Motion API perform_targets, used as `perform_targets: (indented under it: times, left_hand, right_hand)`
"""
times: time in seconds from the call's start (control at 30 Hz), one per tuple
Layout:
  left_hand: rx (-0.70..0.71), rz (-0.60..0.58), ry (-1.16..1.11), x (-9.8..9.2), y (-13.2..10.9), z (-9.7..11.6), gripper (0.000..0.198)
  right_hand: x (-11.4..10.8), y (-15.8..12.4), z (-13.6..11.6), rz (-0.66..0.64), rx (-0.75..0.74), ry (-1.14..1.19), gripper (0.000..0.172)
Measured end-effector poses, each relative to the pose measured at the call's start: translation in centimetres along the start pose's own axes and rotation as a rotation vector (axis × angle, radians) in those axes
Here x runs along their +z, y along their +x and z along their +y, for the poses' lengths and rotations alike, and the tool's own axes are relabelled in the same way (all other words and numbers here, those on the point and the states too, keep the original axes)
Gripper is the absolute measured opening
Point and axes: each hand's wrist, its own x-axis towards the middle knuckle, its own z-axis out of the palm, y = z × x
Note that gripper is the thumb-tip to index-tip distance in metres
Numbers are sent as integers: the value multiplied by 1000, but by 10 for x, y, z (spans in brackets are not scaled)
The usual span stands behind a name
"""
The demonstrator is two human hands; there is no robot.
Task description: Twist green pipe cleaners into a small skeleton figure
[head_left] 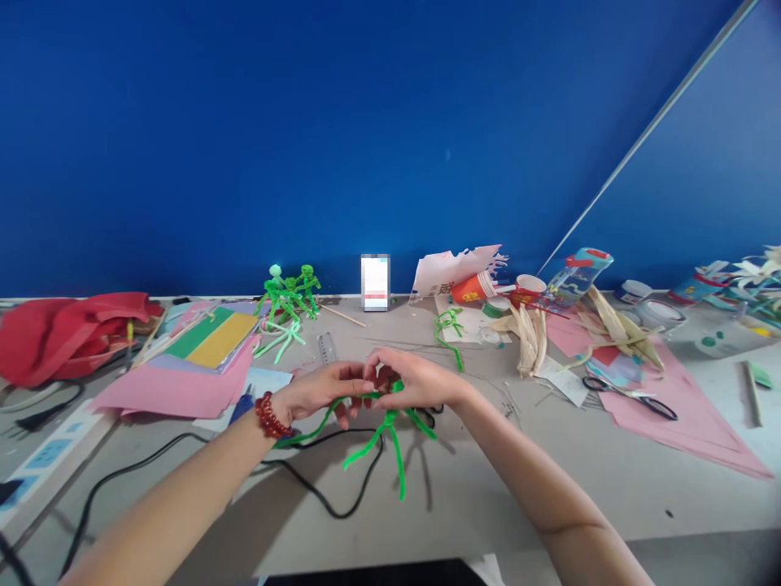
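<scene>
Both hands meet above the grey table (pixel 488 488), pinching the top of a green pipe cleaner figure (pixel 390 431). My left hand (pixel 323 391) wears a red beaded bracelet (pixel 272 415) and holds one long green strand. My right hand (pixel 415 378) closes over the twisted top from the other side, hiding the join. Green legs hang down below the hands. A black cable (pixel 323 480) loops on the table just under the figure, apart from it.
Several green pipe cleaner figures (pixel 290 297) stand at the back, near a ruler (pixel 327 348) and a phone (pixel 375 282). Pink paper (pixel 683 423), scissors (pixel 628 399), corn husks (pixel 528 338), paper cups (pixel 473 287) and a red bag (pixel 73 338) lie around.
</scene>
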Motion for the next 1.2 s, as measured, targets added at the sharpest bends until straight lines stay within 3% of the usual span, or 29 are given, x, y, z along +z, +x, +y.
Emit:
perform_targets:
  times: [0.17, 0.3, 0.47, 0.7, 1.0, 1.2]
  left_hand:
    - [-3, -40, -73, 5, -6, 1, 39]
    - [65, 55, -70, 12, -15, 9, 41]
    - [185, 227, -105, 16, -21, 9, 35]
    - [360, 533, 317, 26, -25, -4, 16]
    - [425, 712, 559, 38, -27, -4, 21]
    - [469, 767, 763, 44, -24, -3, 15]
  right_hand:
    - [-3, 2, -2, -29, -36, 91, 34]
    - [-8, 0, -5, -11, -63, 54, 24]
    - [-11, -9, -4, 148, -48, -101, 14]
    - [0, -15, -5, 358, -4, -201, 15]
    - [14, -10, -16, 471, -63, -293, 10]
    - [15, -7, -10, 546, -110, -382, 11]
